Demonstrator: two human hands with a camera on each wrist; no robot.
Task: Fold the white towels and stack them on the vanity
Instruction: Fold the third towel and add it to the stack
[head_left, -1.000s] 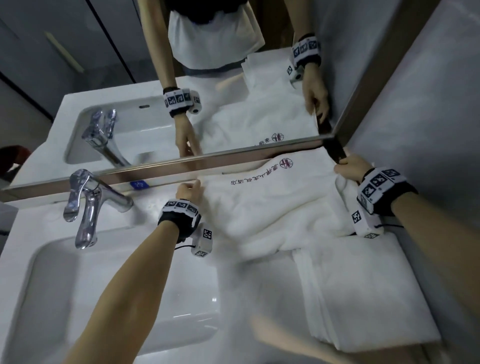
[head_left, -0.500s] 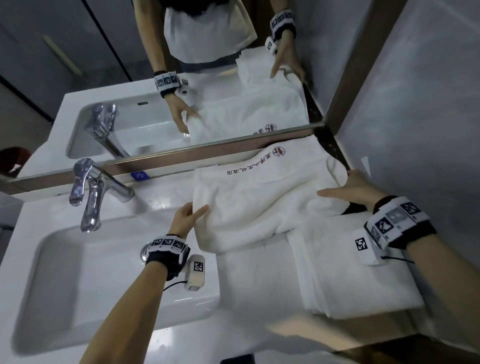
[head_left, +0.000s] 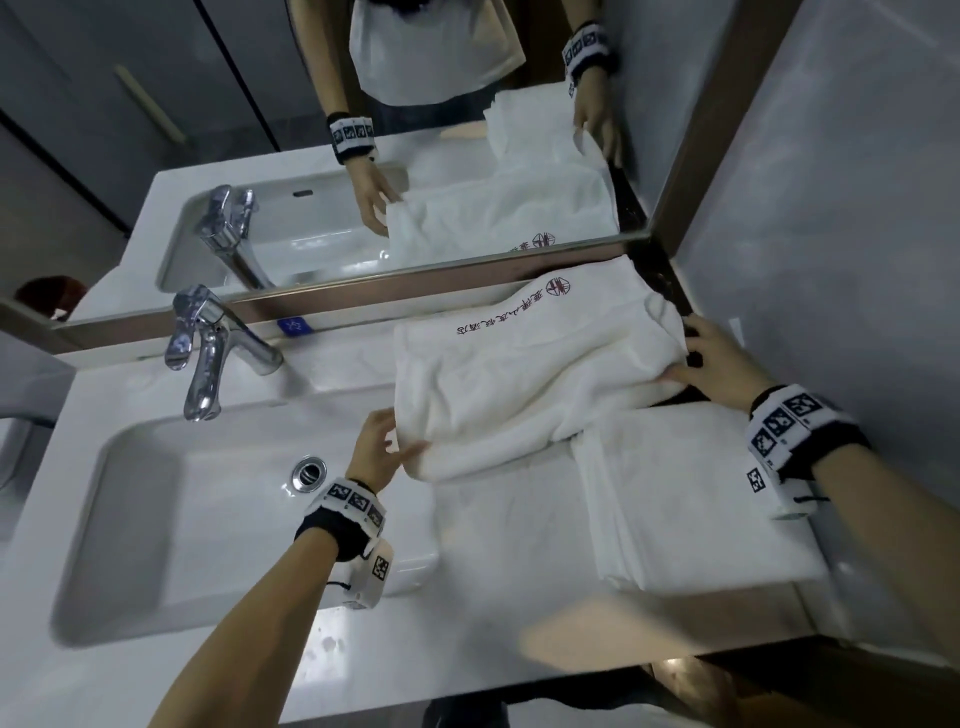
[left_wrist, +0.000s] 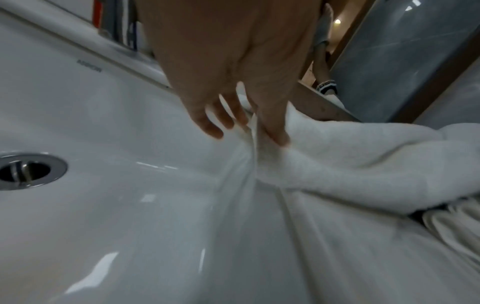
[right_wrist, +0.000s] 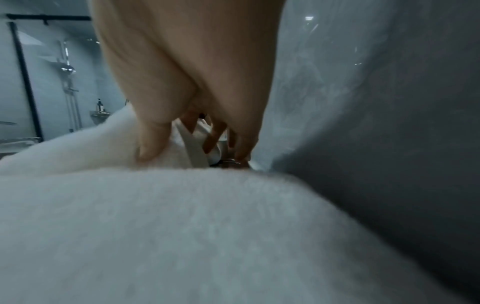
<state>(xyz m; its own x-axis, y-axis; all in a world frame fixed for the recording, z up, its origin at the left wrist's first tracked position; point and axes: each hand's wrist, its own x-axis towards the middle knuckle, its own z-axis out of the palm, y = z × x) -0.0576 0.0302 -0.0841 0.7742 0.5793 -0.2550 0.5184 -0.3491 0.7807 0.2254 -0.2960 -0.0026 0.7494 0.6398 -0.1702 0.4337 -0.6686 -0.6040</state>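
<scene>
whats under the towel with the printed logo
The logo towel lies on the white vanity top; its near right part overlaps the folded towel stack. Anything else beneath is covered.

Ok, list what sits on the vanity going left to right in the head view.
Faucet → sink drain → left hand → printed towel → folded towel stack, with the right hand above it.

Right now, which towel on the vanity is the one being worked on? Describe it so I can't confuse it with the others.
Start at the mirror above the basin. Right of the tap, a loose towel lies against the mirror's foot, a hand at each end. Unlike the plain folded stack nearer the front edge, it is rumpled and carries dark printed characters and a round emblem.
</scene>
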